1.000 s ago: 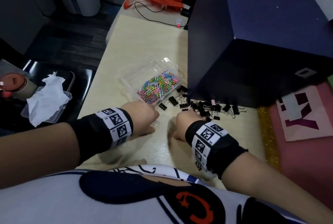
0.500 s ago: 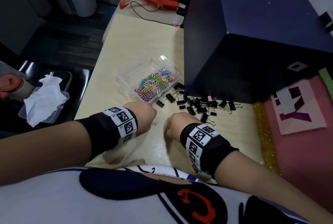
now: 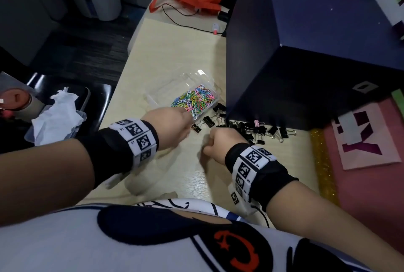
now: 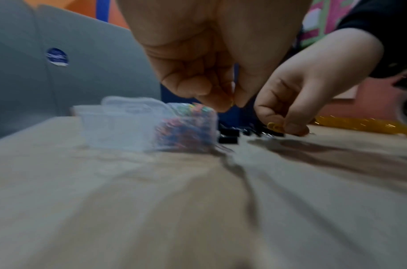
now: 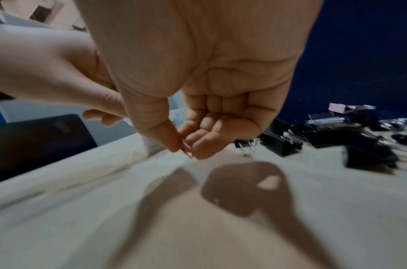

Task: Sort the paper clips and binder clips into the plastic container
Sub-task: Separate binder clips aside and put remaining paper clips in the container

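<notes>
Holding heaped colored paper clips point(image 3: 193, 100), the clear container point(image 3: 215, 94) sits beside scattered binder clips point(image 3: 253, 128); left hand point(image 3: 168, 124) and right hand point(image 3: 223, 142) each pinch one clip.

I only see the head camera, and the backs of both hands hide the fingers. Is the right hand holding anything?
Observer: Yes. The right wrist view shows the right hand pinching a thin paper clip between thumb and fingertip.
Operator: And the left one?
Observer: In the left wrist view the left hand pinches a yellow sliver, probably another clip. It is blurred.
Operator: Is it touching the table?
Observer: No. Its fingertips hang clear of the table, near the rim of the plastic container.
</notes>
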